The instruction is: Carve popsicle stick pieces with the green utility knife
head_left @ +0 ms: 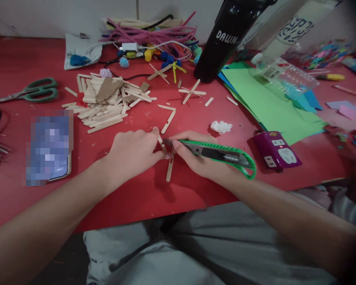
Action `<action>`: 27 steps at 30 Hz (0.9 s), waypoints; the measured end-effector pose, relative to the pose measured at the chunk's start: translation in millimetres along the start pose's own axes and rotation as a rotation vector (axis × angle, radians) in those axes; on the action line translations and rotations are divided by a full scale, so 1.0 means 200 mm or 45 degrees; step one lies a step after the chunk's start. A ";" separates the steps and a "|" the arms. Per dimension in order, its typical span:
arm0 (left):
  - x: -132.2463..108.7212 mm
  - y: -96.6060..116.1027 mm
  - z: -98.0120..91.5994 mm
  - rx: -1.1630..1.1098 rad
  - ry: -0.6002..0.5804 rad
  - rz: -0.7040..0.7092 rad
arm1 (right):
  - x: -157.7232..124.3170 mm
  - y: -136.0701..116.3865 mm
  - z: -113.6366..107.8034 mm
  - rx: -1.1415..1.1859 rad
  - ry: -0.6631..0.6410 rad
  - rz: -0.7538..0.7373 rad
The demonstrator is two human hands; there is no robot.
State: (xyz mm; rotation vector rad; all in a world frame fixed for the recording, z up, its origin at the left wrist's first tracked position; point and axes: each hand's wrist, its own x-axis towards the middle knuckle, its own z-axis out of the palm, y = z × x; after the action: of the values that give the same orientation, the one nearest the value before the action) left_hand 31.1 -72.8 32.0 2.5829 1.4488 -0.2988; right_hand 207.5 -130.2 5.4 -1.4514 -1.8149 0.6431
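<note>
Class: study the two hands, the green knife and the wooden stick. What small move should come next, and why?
Probably a short, light draw of the green knife across the wooden stick, away from the left hand. The right hand has the blade tip on the stick, and the left hand pinches it right beside the blade, so only a small stroke looks safe.

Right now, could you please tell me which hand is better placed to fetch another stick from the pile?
Probably the left hand: the pile of sticks lies on its side, just beyond it, while the right hand is closed on the green cutter. It must first release the stick it pins.
</note>
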 end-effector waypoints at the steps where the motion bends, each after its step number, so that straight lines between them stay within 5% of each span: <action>1: 0.00 0.00 0.00 0.000 -0.003 0.000 | 0.00 0.00 0.00 -0.003 0.002 -0.001; 27: -0.01 0.00 0.02 0.064 0.012 0.034 | 0.01 0.04 0.03 0.036 0.079 -0.030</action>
State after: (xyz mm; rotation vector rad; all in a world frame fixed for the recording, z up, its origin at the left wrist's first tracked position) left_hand 29.8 -75.4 28.7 2.6446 1.4263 -0.3238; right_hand 208.6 -126.8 -4.0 -1.4140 -1.7661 0.6034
